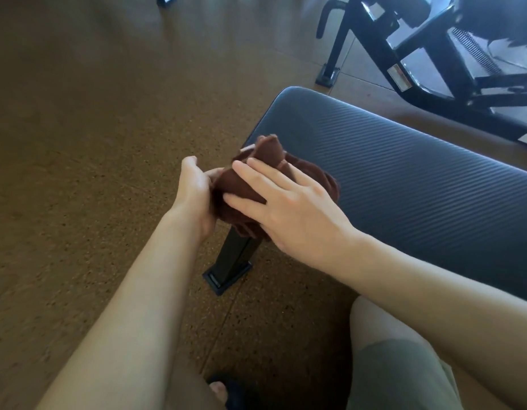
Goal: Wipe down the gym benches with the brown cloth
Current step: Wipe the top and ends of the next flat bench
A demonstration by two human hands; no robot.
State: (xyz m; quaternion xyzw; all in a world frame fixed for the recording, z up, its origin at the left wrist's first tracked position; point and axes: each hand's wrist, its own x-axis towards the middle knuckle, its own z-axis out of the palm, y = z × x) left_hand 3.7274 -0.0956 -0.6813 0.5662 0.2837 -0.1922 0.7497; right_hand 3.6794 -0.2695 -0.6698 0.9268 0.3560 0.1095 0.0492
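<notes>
bench [404, 173] cut off right, machine [433, 54] cropped (top edge)

A dark ribbed gym bench [404, 173] stands on the brown speckled floor [93, 143] at right, its black leg [235, 261] near left.

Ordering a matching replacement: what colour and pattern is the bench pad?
Dark grey-black bench pad with fine diagonal ribbing, seen in the head view.

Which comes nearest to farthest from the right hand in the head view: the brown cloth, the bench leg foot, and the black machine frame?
From the right hand:
1. Brown cloth: directly under its fingers, at the bench's near end.
2. Bench leg foot: on the floor just below the hands.
3. Black machine frame: far off, top right, beyond the bench pad.
</notes>
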